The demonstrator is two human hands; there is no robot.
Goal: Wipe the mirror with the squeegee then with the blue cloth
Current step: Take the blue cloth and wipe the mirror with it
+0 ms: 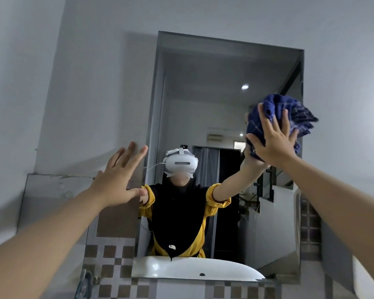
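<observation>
Blue cloth [281,117] bunched under spread right hand [272,141] against mirror [203,83]; left hand [119,178] spread, empty.

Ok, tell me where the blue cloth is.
In the head view, the blue cloth is bunched under the right hand, pressed against the mirror near its right edge, about halfway up.

A glossy, smooth glass mirror [225,93] is seen; the blue cloth [289,113] appears soft, woven (faintly checked). Matt painted wall [95,61] and glazed tiles [115,255] are shown.
</observation>
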